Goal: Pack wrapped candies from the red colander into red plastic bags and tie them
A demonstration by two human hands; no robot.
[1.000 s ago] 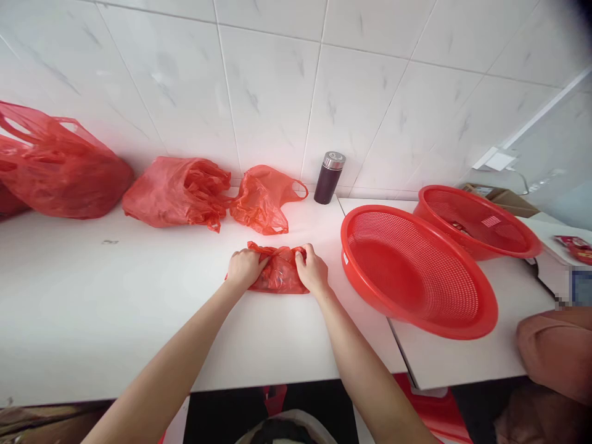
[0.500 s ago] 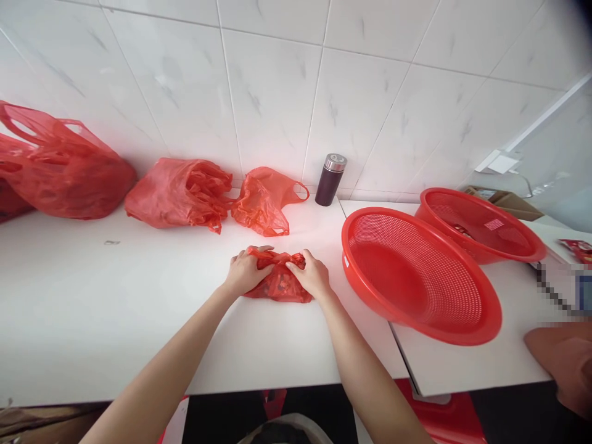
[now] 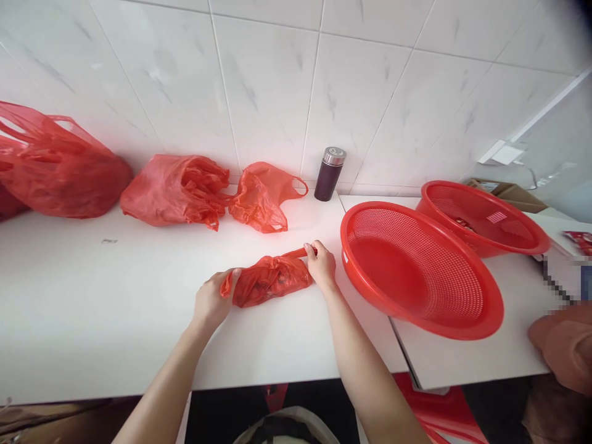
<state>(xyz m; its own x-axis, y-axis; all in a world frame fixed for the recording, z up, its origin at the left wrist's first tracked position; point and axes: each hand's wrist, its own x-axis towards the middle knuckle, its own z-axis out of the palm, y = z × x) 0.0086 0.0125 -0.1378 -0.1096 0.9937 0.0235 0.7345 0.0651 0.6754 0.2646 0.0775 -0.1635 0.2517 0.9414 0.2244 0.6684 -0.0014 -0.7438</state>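
A small red plastic bag (image 3: 272,280) lies low over the white table in front of me, with darker contents showing dimly through its thin film. My left hand (image 3: 215,299) is closed round a twisted end of the bag on its left side. On the other side my right hand (image 3: 321,265) pinches a second end, drawn out into a narrow strip. Between the two hands the bag is pulled long, with a gathered knot-like spot at its top middle. What exactly the bag contains I cannot make out.
Against the tiled wall sit a loose red bag (image 3: 261,197), a fuller red bag (image 3: 173,191) and a large handled bag (image 3: 69,172). A dark thermos (image 3: 328,176) stands beside them. Two red strainer baskets, one nearer (image 3: 393,271) and one behind (image 3: 490,222), occupy the right. Another person's clothing (image 3: 564,345) shows far right.
My hands have moved apart, the left one leftward and toward me. The bag's ends, bunched between my fingers before, are now stretched out to both sides.
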